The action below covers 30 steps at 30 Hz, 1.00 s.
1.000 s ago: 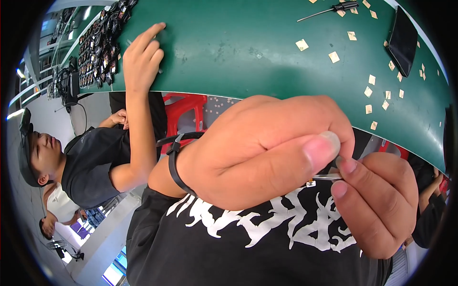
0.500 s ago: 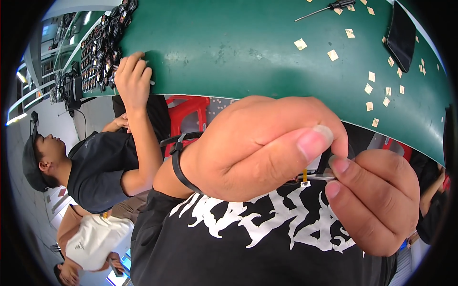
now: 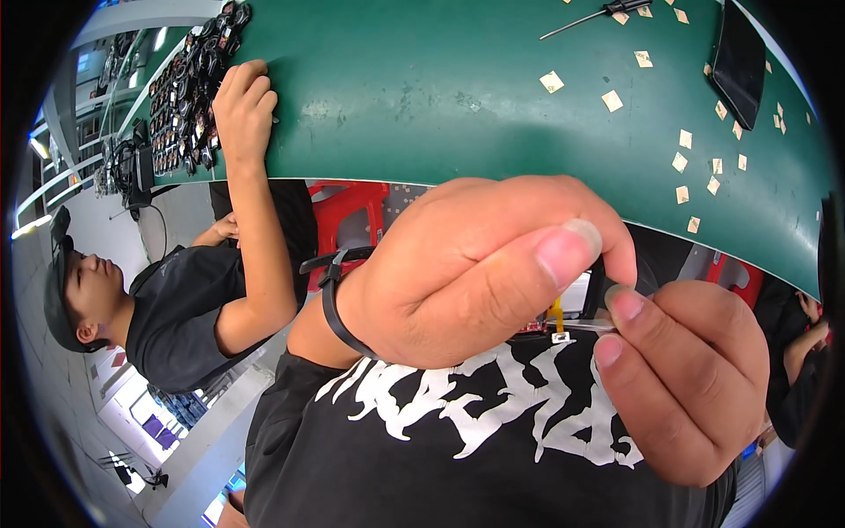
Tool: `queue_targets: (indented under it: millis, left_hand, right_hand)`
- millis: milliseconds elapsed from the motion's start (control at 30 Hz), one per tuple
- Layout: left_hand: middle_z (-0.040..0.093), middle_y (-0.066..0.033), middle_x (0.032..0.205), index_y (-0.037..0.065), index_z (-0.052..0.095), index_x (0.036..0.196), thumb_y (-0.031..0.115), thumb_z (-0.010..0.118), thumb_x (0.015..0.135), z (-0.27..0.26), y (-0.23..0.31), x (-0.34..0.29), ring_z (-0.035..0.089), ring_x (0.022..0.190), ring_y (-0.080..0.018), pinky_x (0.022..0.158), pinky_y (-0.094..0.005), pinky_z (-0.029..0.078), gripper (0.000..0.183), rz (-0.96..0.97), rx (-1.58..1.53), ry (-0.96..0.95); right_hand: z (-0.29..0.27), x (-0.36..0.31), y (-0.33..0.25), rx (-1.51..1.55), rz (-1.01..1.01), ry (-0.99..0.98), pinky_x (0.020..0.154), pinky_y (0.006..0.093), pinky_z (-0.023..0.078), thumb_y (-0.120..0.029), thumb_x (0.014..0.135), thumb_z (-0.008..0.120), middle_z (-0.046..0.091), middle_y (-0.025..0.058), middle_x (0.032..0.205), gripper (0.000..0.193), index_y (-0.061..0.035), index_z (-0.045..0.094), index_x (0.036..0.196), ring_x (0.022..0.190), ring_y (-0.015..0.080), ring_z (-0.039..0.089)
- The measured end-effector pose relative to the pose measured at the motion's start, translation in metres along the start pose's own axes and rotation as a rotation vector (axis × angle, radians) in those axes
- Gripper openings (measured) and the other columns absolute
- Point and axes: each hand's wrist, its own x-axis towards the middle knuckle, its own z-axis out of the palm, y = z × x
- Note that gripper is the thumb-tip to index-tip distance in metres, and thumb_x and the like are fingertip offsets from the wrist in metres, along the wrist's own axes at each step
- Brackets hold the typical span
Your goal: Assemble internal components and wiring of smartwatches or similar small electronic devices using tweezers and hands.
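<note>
In front of my chest, my left hand (image 3: 475,273) is closed round a small electronic module (image 3: 533,326). Most of it is hidden behind the thumb and fingers; a bit of reddish circuit board shows. A yellow-orange flex cable (image 3: 556,311) with a small white end sticks out of it, beside a pale, screen-like panel (image 3: 576,296). My right hand (image 3: 691,374) pinches thin metal tweezers (image 3: 588,326) between thumb and fingers. Their tips point left, at the cable's end; whether they grip it I cannot tell.
A green table (image 3: 396,97) spans the far side. Scattered on it are several small cream paper squares (image 3: 612,100), a screwdriver (image 3: 585,19) and a dark flat tablet-like device (image 3: 738,66). At left, a co-worker's hand (image 3: 245,119) is beside bundled black parts (image 3: 189,97). Red stools (image 3: 348,211) stand beyond.
My left hand has shifted slightly left, and more of the board and cable shows. The co-worker's hand has moved farther up the table. A person in white at lower left has mostly left view.
</note>
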Motion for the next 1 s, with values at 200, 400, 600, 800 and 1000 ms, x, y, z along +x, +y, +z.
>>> queue_targets:
  millis: [200, 400, 600, 800, 1000]
  left_hand:
    - [0.071, -0.0210, 0.099, -0.010, 0.069, 0.098, 0.034, 0.039, 0.105, 0.003, 0.001, 0.001, 0.068, 0.092, -0.0251, 0.085, -0.0346, 0.053, 0.053, -0.044, 0.050, 0.044]
    - [0.071, -0.0200, 0.101, -0.009, 0.068, 0.101, 0.036, 0.041, 0.105, 0.000, 0.000, 0.003, 0.068, 0.093, -0.0242, 0.086, -0.0348, 0.052, 0.053, -0.045, -0.015, -0.020]
    - [0.070, -0.0201, 0.104, -0.010, 0.067, 0.103, 0.042, 0.040, 0.107, 0.001, -0.004, 0.004, 0.067, 0.096, -0.0237, 0.087, -0.0345, 0.052, 0.058, -0.040, 0.030, 0.070]
    - [0.069, -0.0204, 0.106, -0.010, 0.066, 0.104, 0.046, 0.039, 0.107, 0.001, -0.011, 0.001, 0.067, 0.095, -0.0227, 0.085, -0.0326, 0.052, 0.062, -0.044, -0.023, 0.078]
    - [0.069, -0.0212, 0.105, -0.011, 0.064, 0.105, 0.047, 0.038, 0.107, -0.002, -0.009, 0.002, 0.067, 0.094, -0.0225, 0.084, -0.0324, 0.053, 0.063, -0.038, -0.035, 0.051]
  right_hand:
    - [0.001, -0.001, 0.010, 0.058, -0.055, 0.000, 0.045, 0.0291, 0.044, 0.000, 0.057, 0.072, 0.069, 0.0261, 0.088, 0.032, 0.0101, 0.065, 0.086, 0.060, 0.0270, 0.059]
    - [-0.007, 0.003, 0.013, 0.049, -0.124, -0.061, 0.043, 0.0292, 0.042, -0.001, 0.058, 0.072, 0.069, 0.0256, 0.086, 0.030, 0.0093, 0.065, 0.085, 0.061, 0.0266, 0.060]
    - [-0.006, 0.001, 0.008, -0.090, -0.068, -0.056, 0.043, 0.0289, 0.041, 0.002, 0.057, 0.072, 0.069, 0.0265, 0.089, 0.030, 0.0108, 0.065, 0.085, 0.062, 0.0272, 0.060]
    - [0.000, 0.002, 0.005, -0.061, 0.000, -0.039, 0.043, 0.0294, 0.043, 0.003, 0.058, 0.074, 0.069, 0.0285, 0.091, 0.033, 0.0118, 0.064, 0.088, 0.060, 0.0282, 0.060]
    - [-0.007, 0.006, 0.004, 0.014, 0.064, -0.101, 0.045, 0.0296, 0.045, 0.003, 0.060, 0.075, 0.068, 0.0295, 0.092, 0.034, 0.0118, 0.064, 0.091, 0.063, 0.0289, 0.060]
